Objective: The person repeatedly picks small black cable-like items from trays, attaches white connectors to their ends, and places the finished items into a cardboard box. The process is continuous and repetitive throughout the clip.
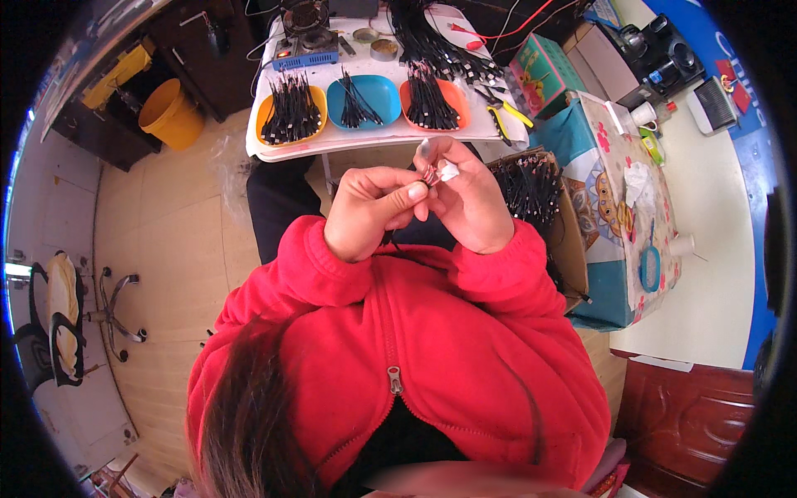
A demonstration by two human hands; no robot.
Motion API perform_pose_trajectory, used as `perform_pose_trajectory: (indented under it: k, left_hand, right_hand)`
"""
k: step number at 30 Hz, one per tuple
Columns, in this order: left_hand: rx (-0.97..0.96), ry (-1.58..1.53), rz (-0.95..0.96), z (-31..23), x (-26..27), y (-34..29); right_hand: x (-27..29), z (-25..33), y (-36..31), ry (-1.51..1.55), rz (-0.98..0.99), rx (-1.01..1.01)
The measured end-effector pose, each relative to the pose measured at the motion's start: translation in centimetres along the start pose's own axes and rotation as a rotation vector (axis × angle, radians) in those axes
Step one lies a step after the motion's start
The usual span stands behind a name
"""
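In front of my chest both hands meet at the bared reddish wire ends of a thin black cable [431,176]. My left hand [369,207] is closed, pinching the cable between thumb and forefinger. My right hand [473,203] is closed at the wire tips, with a small white piece [448,171], perhaps tissue or tape, at its fingers. Most of the cable is hidden behind my left hand. Beyond them on the white table [349,146], bunches of similar black cables lie in a yellow tray [322,124], a blue tray [388,109] and an orange tray [461,101].
More black cables [440,46] spread over the table's far right, beside yellow-handled pliers [516,114]. A small blue gas stove [305,60] and round tins [383,50] stand farther back. To my right are a cable-filled cardboard box [573,241] and a cloth-covered stand [598,307].
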State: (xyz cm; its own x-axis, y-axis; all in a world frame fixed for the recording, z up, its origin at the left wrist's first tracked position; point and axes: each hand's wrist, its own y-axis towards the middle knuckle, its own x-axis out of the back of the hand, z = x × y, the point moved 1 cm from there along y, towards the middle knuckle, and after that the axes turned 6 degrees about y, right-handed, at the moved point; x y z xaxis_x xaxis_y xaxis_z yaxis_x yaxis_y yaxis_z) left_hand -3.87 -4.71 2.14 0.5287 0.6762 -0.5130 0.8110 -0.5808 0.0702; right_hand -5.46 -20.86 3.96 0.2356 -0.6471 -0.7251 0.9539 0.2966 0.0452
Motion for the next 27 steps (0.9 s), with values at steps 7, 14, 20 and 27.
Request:
perform_pose_trajectory:
  k: [7,14,20,27]
  left_hand:
    - [-0.035,0.098,-0.034,0.3,-0.2,-0.2]
    - [0.051,0.141,-0.059,0.5,0.7,0.4]
    - [-0.012,0.455,-0.207,0.0,0.5,0.6]
    - [0.020,0.386,-0.177,0.0,0.9,0.5]
  right_hand:
    - [0.8,-1.1,0.1,0.051,0.063,-0.067]
    - [2.2,-2.3,0.9,-0.024,0.059,-0.023]
    - [1.9,1.2,1.7,-0.792,-0.072,0.200]
    - [0.3,1.1,1.6,-1.596,0.083,0.666]
